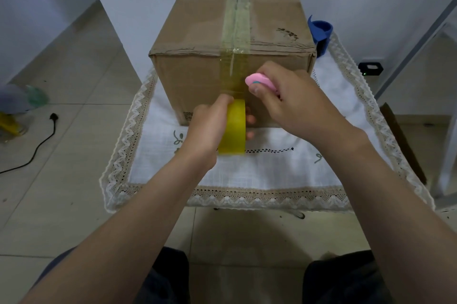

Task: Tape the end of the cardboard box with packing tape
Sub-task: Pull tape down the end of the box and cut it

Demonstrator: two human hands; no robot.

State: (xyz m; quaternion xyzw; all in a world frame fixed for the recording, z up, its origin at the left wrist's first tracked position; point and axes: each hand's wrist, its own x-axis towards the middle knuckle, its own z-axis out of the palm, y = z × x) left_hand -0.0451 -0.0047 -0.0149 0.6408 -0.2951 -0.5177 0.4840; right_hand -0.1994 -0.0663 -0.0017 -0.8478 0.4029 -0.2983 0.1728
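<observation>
A brown cardboard box (197,76) stands on a small table covered by a white lace-edged cloth (272,170). Clear yellowish tape (237,21) runs along the top seam and down the near end face. My left hand (205,128) grips a yellow roll of packing tape (233,128) held against the lower part of that face, the strip still joined to the roll. My right hand (286,101) holds a small pink cutter (259,82) right beside the taut strip, just above the roll.
A blue tape dispenser (320,30) stands behind the box at the right. A black cable with a plug (42,140) lies on the tiled floor at the left, near a blurred fan base (14,110). A dark board (400,140) leans by the table's right side.
</observation>
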